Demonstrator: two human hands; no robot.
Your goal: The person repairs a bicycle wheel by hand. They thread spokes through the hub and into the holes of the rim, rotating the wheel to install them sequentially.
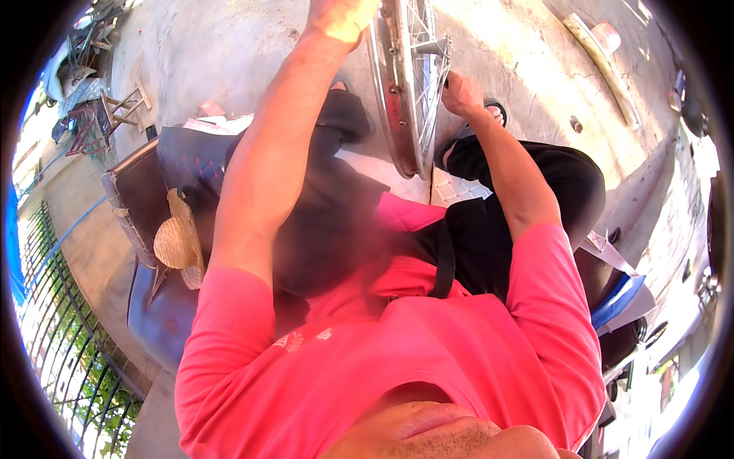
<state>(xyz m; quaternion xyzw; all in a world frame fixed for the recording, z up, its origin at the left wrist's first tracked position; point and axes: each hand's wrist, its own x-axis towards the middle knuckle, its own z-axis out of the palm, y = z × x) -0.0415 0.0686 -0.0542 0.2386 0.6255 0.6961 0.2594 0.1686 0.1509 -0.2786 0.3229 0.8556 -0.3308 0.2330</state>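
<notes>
A spoked metal wheel rim stands on edge in front of me, between my knees, its top cut off by the upper border. My left hand is at the rim's upper left side, fingers curled against it and partly out of the picture. Thin spokes run inward to the hub. On the right, close beside the hub, my right hand is closed, its fingertips turned toward the spokes. Whatever it pinches is hidden.
A straw-coloured woven piece lies at my left beside a dark seat with a worn edge. A long pale bar rests on the concrete floor at far right. Left of me are a small wooden stool and a metal fence.
</notes>
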